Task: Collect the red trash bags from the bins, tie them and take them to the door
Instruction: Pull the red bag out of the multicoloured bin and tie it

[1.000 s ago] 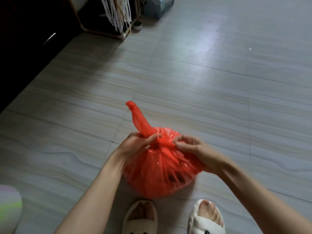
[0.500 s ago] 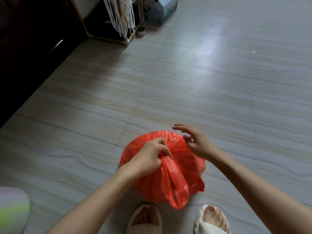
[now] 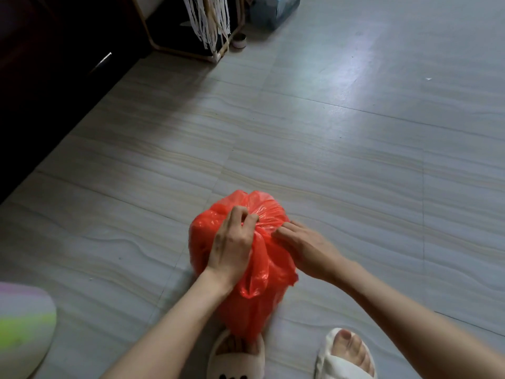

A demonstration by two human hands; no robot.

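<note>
Head view: left hand [image 3: 232, 242] and right hand [image 3: 306, 247] pinch red trash bag [image 3: 262, 269].

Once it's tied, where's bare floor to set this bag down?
Bare tile beyond the red bag, and to its right. Crowded: slippers under it, dark cabinet and wooden rack far left. Both hands pinch its neck.

we see the bag [image 3: 259, 209] on the floor [image 3: 355, 173] before our slippers [image 3: 237, 359], cabinet [image 3: 41, 77] far left.
</note>
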